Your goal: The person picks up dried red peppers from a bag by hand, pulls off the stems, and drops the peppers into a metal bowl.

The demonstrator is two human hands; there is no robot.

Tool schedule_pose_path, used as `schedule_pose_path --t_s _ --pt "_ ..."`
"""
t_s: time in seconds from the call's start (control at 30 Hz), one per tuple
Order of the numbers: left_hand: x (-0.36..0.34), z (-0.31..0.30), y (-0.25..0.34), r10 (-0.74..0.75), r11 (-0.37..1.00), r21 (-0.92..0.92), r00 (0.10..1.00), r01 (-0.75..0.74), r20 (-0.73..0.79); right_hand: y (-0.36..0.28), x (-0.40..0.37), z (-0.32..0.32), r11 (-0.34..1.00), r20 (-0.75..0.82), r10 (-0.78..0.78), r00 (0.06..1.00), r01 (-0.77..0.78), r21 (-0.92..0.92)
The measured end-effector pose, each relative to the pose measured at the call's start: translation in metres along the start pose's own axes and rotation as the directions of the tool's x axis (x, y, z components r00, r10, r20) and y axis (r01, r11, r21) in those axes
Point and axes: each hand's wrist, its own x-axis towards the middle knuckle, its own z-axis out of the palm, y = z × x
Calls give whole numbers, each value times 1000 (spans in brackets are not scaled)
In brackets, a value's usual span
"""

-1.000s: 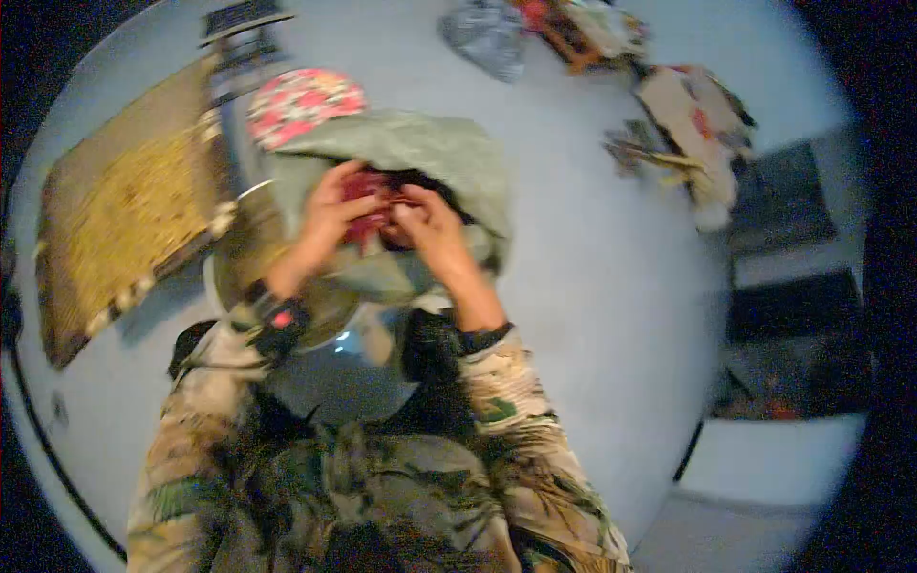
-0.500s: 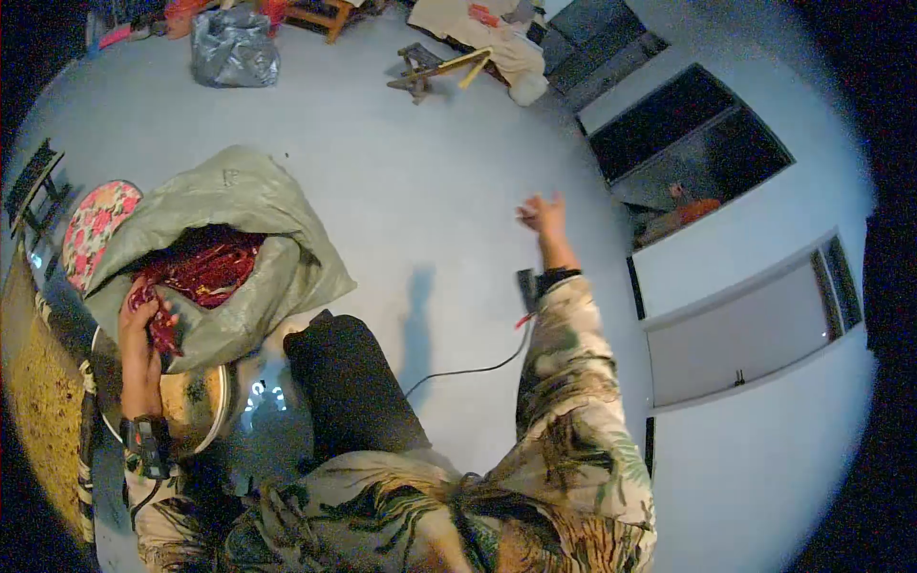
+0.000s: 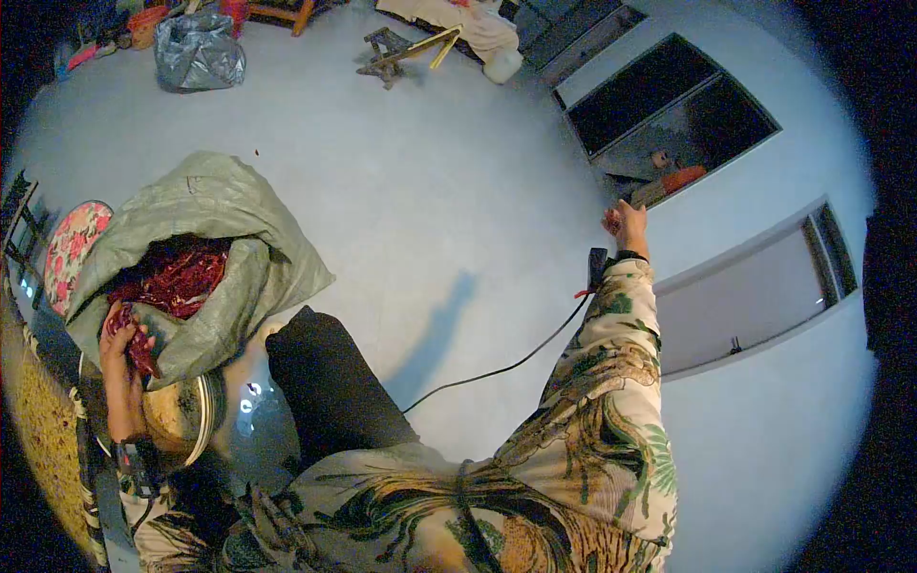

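At the left, a green woven sack (image 3: pixel 224 205) lies open, with dark red dried pods, like chillies, (image 3: pixel 196 277) showing in its mouth. My left hand (image 3: pixel 117 334) is closed round a bunch of the same red pods at the sack's near edge. Far off to the right, my right hand (image 3: pixel 628 227) is stretched out with its fingers curled in; what they hold, if anything, is too small to make out. A round pan or basin (image 3: pixel 205 420) stands partly hidden under the sack.
Beside the sack is a flowered round seat (image 3: pixel 78 244). A cable (image 3: pixel 497 371) runs from a dark device at my right wrist. Farther back are a grey plastic bag (image 3: pixel 201 57) and a small wooden stand (image 3: pixel 387 57). Wall openings (image 3: pixel 669 115) are at the right.
My right hand has moved to the right, and its spread fingers have curled in. The view has shifted, so the sack and my left hand appear farther left; that hand still holds the red pods.
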Motion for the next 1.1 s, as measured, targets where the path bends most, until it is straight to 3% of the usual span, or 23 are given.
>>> schedule_pose_path --t_s 0.2,0.4,0.5,0.67,0.8,0.9,0.93,1.0,1.1 --pt "1 -8 -3 -21 1000 3 997 21 -70 -1 -25 35 998 -239 -54 970 46 -38" --pt "-1 -3 0 3 1000 15 998 -2 -69 -4 -29 37 998 -222 -61 973 56 -28" --pt "-6 6 5 2 1000 30 996 1 -92 -1 -28 40 998 -311 -62 948 51 -46" --pt "-4 2 4 0 1000 12 998 1 -56 24 9 28 988 -28 56 998 -52 146" --pt "6 -10 -3 -11 1000 13 1000 11 5 37 -32 139 999 57 27 998 -29 35" --pt "-7 15 7 -1 1000 -6 998 0 -68 55 -103 259 988 284 -79 956 113 -108" --pt "1 4 1 -12 999 -35 1000 12 -6 66 -127 296 992 412 -66 909 104 -71" --pt "-7 13 4 -26 998 -59 998 23 -51 73 -194 372 997 603 39 797 7 -73" --pt "-14 30 16 -21 1000 -8 996 20 -87 86 -296 458 998 843 51 535 -51 -28"
